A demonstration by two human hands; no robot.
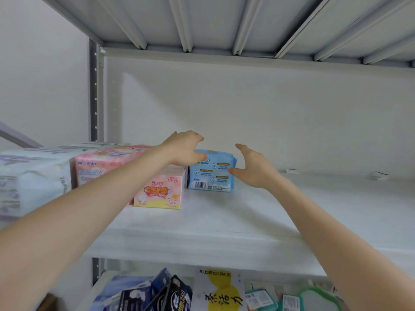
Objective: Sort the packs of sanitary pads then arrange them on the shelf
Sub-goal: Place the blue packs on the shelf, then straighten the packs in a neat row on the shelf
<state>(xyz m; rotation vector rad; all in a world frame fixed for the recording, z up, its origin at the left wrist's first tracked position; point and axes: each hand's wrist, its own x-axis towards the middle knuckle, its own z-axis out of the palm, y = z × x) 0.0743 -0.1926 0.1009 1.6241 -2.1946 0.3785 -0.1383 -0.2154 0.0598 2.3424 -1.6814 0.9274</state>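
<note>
Both sides of the blue pad pack (211, 173) covered; it's upright on shelf (224, 221), beside pink box (160, 191). My left grip (184, 149) curls over its top corner, can't tell if pinching; right grip (251, 167) spread. Risk: uneven nudge tips it fwd.

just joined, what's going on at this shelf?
A person has both hands at a blue pack standing on the white shelf, just right of a pink box. The left hand grips its top left corner; the right hand is open at its right edge. Other packs lie one level down.
</note>
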